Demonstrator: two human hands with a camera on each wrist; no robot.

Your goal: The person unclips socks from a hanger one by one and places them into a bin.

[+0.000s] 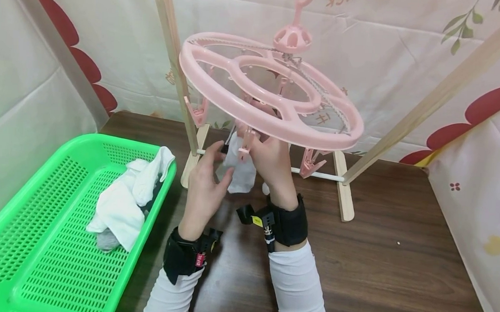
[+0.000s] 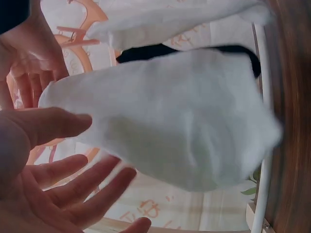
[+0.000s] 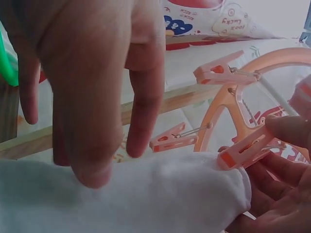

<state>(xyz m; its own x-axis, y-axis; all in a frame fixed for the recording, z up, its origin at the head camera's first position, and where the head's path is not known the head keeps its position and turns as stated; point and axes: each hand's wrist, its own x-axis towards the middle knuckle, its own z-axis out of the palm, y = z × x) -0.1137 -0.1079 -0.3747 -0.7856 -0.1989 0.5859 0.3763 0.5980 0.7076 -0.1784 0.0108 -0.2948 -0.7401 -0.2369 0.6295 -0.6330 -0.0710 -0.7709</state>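
Observation:
A white sock (image 2: pixel 165 121) hangs below the round pink drying rack (image 1: pixel 235 109), its upper edge at a pink clothespin (image 3: pixel 245 151). My right hand (image 1: pixel 274 166) pinches that clothespin, thumb on its handle, as the right wrist view shows. Whether the clothespin's tips have closed on the cloth I cannot tell. Beside the sock, my left hand (image 1: pixel 207 184) has its fingers spread and loosely bent. In the right wrist view a left fingertip (image 3: pixel 95 177) overlaps the sock; contact is unclear. Another white cloth (image 2: pixel 180 24) and a black strip (image 2: pixel 146 52) show behind the sock.
A green basket (image 1: pixel 87 142) on the left holds white socks (image 1: pixel 124 201) and a grey piece. Wooden poles (image 1: pixel 428 98) flank the rack, joined low down by a white bar (image 1: pixel 322 175). Further pink clothespins (image 1: pixel 310 164) dangle from the ring. Brown tabletop (image 1: pixel 387 273) extends rightward.

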